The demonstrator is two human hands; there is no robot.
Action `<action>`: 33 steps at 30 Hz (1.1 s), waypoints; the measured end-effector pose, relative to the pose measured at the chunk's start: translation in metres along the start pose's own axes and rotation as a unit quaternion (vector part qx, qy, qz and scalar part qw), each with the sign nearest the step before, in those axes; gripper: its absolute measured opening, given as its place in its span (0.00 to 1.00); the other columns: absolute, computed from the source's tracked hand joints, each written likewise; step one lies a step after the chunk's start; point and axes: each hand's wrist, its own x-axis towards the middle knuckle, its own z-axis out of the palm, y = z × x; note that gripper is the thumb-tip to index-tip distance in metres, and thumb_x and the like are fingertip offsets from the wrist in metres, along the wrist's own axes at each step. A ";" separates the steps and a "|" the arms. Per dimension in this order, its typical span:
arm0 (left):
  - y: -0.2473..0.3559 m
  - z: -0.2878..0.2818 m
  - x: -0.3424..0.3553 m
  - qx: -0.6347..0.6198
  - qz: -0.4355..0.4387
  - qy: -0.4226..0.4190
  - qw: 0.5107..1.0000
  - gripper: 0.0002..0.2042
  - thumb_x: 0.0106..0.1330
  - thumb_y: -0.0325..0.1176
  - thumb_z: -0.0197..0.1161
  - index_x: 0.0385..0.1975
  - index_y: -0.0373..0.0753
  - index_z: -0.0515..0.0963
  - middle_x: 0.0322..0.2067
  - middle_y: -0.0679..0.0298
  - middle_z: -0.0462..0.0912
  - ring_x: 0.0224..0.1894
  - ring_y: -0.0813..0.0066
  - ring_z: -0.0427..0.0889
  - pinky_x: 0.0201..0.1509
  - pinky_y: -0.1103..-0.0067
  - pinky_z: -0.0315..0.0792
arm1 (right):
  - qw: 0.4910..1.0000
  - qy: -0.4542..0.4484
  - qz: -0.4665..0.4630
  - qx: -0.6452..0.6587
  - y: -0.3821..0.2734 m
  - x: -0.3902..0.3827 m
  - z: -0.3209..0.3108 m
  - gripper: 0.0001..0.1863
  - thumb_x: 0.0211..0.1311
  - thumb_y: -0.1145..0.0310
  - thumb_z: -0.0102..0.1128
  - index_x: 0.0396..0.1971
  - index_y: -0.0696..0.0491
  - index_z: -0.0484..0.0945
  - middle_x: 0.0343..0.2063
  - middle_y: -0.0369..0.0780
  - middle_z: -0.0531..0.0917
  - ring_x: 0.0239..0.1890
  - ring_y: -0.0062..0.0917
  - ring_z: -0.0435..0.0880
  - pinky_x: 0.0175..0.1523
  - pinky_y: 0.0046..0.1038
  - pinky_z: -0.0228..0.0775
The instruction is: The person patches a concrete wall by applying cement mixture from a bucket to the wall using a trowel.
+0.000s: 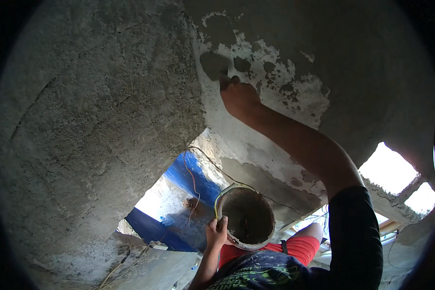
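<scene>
My left hand [216,234] is closed on the rim of a round bucket [270,227], with a yellow-green strip along its edge by my fingers. The bucket is held in front of my body, its mouth facing up. Its inside is dark and coated with grey residue. My right arm reaches far up to a grey plastered surface [285,125]. My right hand [239,96] is closed close against it; what its fingers hold is hidden in shadow. Just beyond the fingertips is a smooth dark grey shape [214,65], a wet patch or a flat blade, I cannot tell which.
A broad rough concrete face [111,96] fills the left side. Pale, flaking patches [299,96] surround my right hand. Thin cables [212,164] hang behind the bucket, near a blue painted surface [198,176]. Bright openings [389,169] show at the right.
</scene>
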 end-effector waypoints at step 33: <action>0.007 0.011 0.006 0.019 0.058 -0.038 0.997 0.16 0.65 0.38 0.65 0.22 0.33 0.73 0.19 0.48 0.77 0.24 0.46 0.80 0.27 0.62 0.70 | 0.997 -0.048 -0.061 -0.027 0.012 0.004 -0.032 0.16 0.60 0.73 0.56 0.47 0.59 0.81 0.43 0.48 0.84 0.45 0.40 0.87 0.43 0.42 0.83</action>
